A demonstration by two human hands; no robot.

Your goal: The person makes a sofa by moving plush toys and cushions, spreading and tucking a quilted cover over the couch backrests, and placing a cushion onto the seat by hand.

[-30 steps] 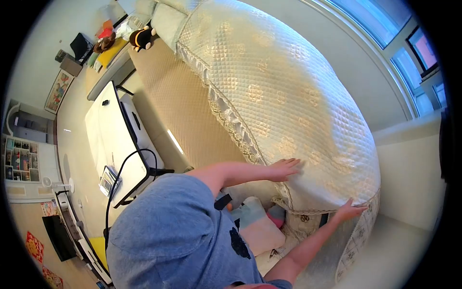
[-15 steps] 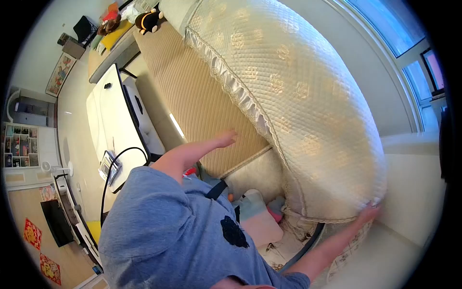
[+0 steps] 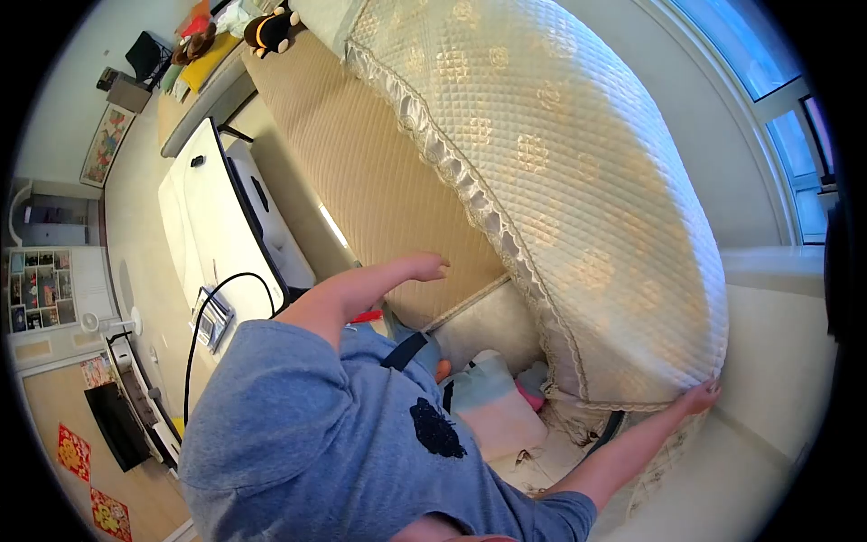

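Note:
A cream quilted sofa cover [image 3: 578, 208] with a ruffled satin edge drapes over the sofa's back. My right hand [image 3: 698, 397] is closed on its lower corner at the right, beside the wall. My left hand [image 3: 426, 266] hovers above the beige ribbed sofa seat [image 3: 397, 199], fingers loosely apart and nothing in them. Just below the ribbed seat, a pale sofa armrest [image 3: 492, 330] shows near my body. Pastel cloth [image 3: 492, 406] lies between me and the sofa end.
A white table [image 3: 208, 208] with a black edge stands left of the sofa, carrying a small box-like item [image 3: 212, 321]. A stuffed toy [image 3: 271, 32] sits at the seat's far end. A window [image 3: 768, 99] is at the right, beyond the sofa back.
The view has shifted slightly. My right hand, at the cover's corner, is a little further up and right, and the cover's lower edge has moved with it. My left hand stays above the seat.

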